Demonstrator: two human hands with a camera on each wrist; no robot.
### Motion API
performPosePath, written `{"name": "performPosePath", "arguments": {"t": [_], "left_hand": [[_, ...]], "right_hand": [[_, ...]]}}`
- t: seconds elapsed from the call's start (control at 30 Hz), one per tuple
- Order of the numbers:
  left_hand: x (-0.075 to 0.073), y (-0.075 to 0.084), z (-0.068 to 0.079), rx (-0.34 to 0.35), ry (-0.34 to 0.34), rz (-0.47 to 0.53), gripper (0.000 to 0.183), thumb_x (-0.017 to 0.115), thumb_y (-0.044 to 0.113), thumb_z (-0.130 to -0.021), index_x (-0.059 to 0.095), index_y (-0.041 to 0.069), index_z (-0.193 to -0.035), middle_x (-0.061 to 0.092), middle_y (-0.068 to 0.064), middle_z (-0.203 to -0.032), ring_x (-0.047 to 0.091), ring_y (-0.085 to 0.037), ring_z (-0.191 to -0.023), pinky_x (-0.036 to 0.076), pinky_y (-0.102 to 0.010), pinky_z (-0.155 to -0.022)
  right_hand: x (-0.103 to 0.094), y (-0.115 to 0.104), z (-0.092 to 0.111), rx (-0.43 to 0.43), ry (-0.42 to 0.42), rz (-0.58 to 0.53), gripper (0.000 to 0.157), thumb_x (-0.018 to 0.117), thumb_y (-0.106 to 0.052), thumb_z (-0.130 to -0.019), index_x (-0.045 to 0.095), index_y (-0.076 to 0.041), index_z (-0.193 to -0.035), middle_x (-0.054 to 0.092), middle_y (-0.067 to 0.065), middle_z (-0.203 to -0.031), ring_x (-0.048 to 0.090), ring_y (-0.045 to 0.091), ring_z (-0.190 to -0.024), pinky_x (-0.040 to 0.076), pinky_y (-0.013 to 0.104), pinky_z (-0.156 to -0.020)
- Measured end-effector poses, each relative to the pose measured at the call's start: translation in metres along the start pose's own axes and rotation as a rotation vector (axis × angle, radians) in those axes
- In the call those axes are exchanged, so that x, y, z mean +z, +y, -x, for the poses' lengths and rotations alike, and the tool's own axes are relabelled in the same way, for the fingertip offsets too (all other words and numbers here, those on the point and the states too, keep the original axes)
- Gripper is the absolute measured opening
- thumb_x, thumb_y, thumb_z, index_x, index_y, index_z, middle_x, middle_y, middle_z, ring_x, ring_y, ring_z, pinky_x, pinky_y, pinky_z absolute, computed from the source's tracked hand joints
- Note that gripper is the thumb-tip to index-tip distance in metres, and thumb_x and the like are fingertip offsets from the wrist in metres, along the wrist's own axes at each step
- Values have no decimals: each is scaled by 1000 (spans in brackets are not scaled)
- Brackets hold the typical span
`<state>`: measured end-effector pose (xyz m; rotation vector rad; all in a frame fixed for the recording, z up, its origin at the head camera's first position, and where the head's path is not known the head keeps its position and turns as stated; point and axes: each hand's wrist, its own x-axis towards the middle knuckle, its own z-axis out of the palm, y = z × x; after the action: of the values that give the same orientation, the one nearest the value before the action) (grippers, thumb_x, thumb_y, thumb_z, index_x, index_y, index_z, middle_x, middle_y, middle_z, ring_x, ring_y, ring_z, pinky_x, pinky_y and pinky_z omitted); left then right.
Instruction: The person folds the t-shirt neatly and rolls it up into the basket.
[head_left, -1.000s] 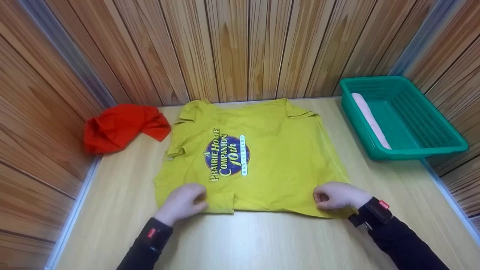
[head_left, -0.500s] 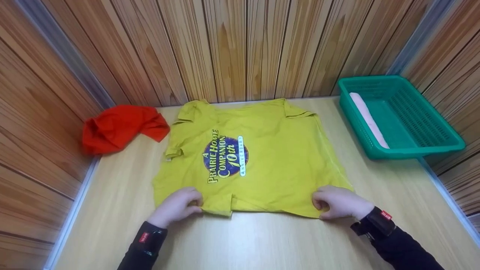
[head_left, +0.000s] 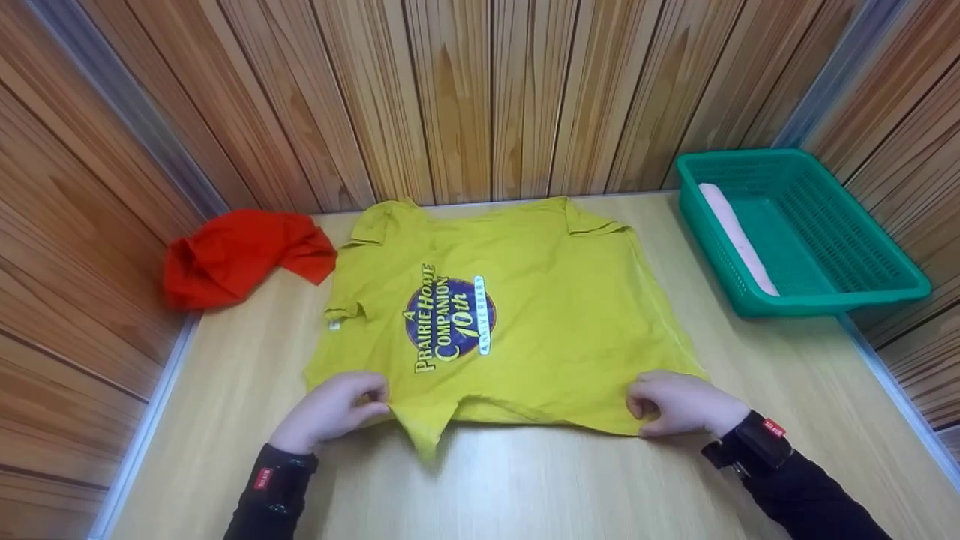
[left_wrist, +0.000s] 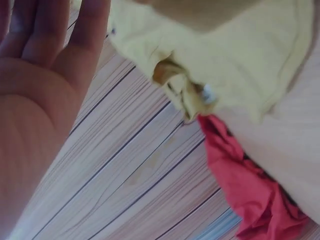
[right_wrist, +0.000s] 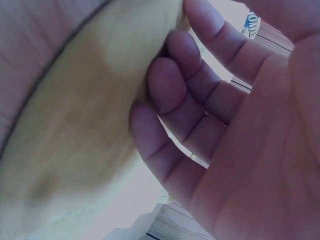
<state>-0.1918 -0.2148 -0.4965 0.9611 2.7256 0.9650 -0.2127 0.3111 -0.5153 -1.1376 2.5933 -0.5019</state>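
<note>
A yellow T-shirt [head_left: 555, 322] with a round purple print lies spread sideways on the table, its collar toward the left. At its near left edge my left hand [head_left: 330, 411] pinches the cloth between thumb and fingers, and a pointed sleeve flap [head_left: 426, 424] droops beside it toward the front. My right hand [head_left: 686, 403] pinches the near edge at the hem end on the right. In the right wrist view its curled fingertips [right_wrist: 167, 82] press against the cloth. The left wrist view shows the shirt's collar side and only part of the left hand [left_wrist: 45, 95].
A crumpled red cloth [head_left: 247, 259] lies at the back left, close to the shirt's collar side. At the back right stands a green plastic basket [head_left: 832, 304] with a folded pale pink cloth [head_left: 739, 240] along its left wall. Wood-patterned walls [head_left: 457, 97] enclose the table.
My left hand has shifted left and taken hold of the shirt's near edge, so the folded sleeve has lifted and now hangs in a point. The right hand's thumb has come to the near edge.
</note>
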Motion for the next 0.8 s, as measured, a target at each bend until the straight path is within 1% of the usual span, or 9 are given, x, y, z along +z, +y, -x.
{"name": "performPosePath", "arguments": {"t": [0.07, 0.13, 0.17, 0.3, 0.4, 0.53, 0.63, 0.7, 0.8], "left_hand": [[-5, 2, 1, 5, 6, 4, 18, 75, 16, -86, 58, 18, -80, 57, 13, -79, 59, -11, -77, 52, -37, -73], [-11, 5, 2, -13, -3, 22, 17, 75, 14, -86, 59, 18, -81, 58, 13, -80, 60, -12, -80, 53, -40, -76], [-14, 7, 2, -30, -14, 26, 17, 74, 14, -87, 59, 18, -81, 58, 13, -80, 60, -11, -80, 53, -40, -76], [-22, 11, 0, -99, -44, 25, 17, 70, 15, -91, 56, 18, -83, 54, 13, -76, 56, -9, -74, 52, -35, -69], [-22, 12, -11, -130, -22, -18, 14, 66, 16, -94, 54, 16, -87, 51, 10, -75, 53, -10, -71, 49, -32, -65], [-15, 6, -34, -187, 23, -106, 11, 66, 15, -94, 55, 13, -90, 52, 6, -75, 52, -13, -72, 49, -35, -67], [-5, -1, -46, -240, 21, -162, 10, 68, 15, -93, 58, 12, -91, 56, 4, -76, 56, -16, -72, 51, -38, -69], [3, -8, -50, -266, 20, -189, 12, 70, 14, -92, 59, 12, -93, 59, 3, -78, 58, -18, -73, 52, -39, -70], [14, -15, -49, -268, 46, -212, 18, 73, 13, -89, 57, 11, -94, 58, 1, -80, 59, -21, -75, 52, -40, -70]], "right_hand": [[0, 0, 0, 0, -6, -3, 28, 82, -20, -68, 55, -20, -75, 44, -14, -75, 42, 5, -71, 37, 24, -62], [-1, 0, -1, 1, -9, -5, 28, 82, -20, -69, 55, -20, -75, 44, -13, -75, 42, 5, -71, 37, 24, -62], [-1, 1, -1, 1, -11, -7, 28, 82, -20, -69, 55, -20, -75, 44, -13, -75, 42, 5, -71, 36, 24, -62], [-1, 2, -2, -2, -14, -24, 27, 82, -20, -71, 55, -20, -75, 45, -13, -75, 43, 5, -71, 36, 24, -62], [-2, 2, -2, 6, -16, -40, 28, 83, -23, -71, 55, -19, -76, 46, -12, -74, 43, 5, -70, 37, 24, -61], [-2, 1, -2, 40, -25, -48, 33, 85, -31, -71, 55, -19, -78, 46, -11, -74, 43, 5, -70, 37, 24, -61], [-1, 1, -2, 56, -32, -47, 37, 86, -36, -70, 55, -20, -81, 46, -11, -76, 44, 6, -71, 37, 25, -62], [1, 1, -1, 49, -24, -46, 38, 87, -36, -69, 55, -20, -82, 47, -10, -76, 44, 6, -72, 38, 25, -63], [3, 3, 3, 18, 13, -39, 39, 87, -33, -68, 54, -19, -84, 46, -11, -78, 43, 6, -74, 38, 25, -64]]}}
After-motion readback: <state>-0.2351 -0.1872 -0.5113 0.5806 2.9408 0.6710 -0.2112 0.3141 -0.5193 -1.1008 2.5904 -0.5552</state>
